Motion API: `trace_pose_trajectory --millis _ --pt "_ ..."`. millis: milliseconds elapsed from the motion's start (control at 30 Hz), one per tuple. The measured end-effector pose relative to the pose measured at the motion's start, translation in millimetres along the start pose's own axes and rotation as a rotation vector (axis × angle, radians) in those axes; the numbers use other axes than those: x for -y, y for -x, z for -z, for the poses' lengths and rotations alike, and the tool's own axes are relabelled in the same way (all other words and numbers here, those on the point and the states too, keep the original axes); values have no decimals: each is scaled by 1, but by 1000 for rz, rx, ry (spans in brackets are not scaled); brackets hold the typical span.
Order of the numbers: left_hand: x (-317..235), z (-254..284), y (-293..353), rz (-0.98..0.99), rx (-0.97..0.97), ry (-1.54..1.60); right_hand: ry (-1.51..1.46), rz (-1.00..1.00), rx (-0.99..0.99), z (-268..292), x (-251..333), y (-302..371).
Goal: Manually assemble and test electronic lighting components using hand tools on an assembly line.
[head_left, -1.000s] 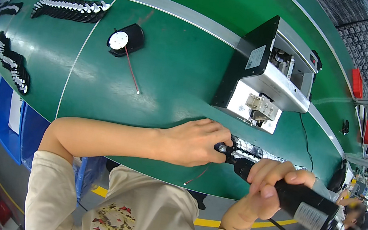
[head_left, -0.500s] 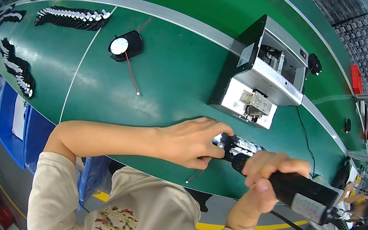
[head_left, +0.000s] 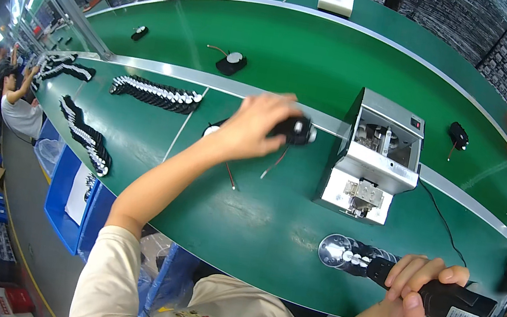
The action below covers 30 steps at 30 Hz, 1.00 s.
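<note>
Tool (head_left: 454, 306) (cylindrical), black part (head_left: 290, 130), metal machine (head_left: 379, 170)

Site: factory floor, small-parts assembly line. Landmark: the silver-and-black bench machine (head_left: 376, 158).

Evidence: machine stands on a long green worktop (head_left: 247, 237). Behind it, past a metal rail (head_left: 168, 70), runs a conveyor-like green strip (head_left: 322, 56) with wired black units spaced along it, one (head_left: 233, 66) to the machine's left, another (head_left: 459, 137) to its right. Left of machine: rows of matching black-and-white parts (head_left: 156, 94). Nearer the wearer and right of machine: corded power tool (head_left: 452, 306). Well left of machine, below bench level: blue bins (head_left: 56, 190); beyond them, a co-worker (head_left: 21, 112). Far behind machine: tall grey stacks (head_left: 454, 24), contents unclear.
</note>
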State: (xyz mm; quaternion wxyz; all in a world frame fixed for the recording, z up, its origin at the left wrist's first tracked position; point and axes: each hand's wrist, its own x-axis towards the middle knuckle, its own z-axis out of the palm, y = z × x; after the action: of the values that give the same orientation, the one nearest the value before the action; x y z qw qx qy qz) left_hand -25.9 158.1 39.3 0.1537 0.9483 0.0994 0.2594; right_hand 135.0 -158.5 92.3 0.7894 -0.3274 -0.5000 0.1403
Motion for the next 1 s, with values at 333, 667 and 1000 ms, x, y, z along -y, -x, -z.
trace_pose_trajectory --millis 333,667,1000 --pt "179 17 -27 681 -4 -298 74 -57 -114 -6 -4 3" --pt "-25 74 -6 411 -160 264 42 -74 -111 1 -1 7" --pt "-97 -35 80 103 116 168 -38 -128 -63 -2 -7 2"
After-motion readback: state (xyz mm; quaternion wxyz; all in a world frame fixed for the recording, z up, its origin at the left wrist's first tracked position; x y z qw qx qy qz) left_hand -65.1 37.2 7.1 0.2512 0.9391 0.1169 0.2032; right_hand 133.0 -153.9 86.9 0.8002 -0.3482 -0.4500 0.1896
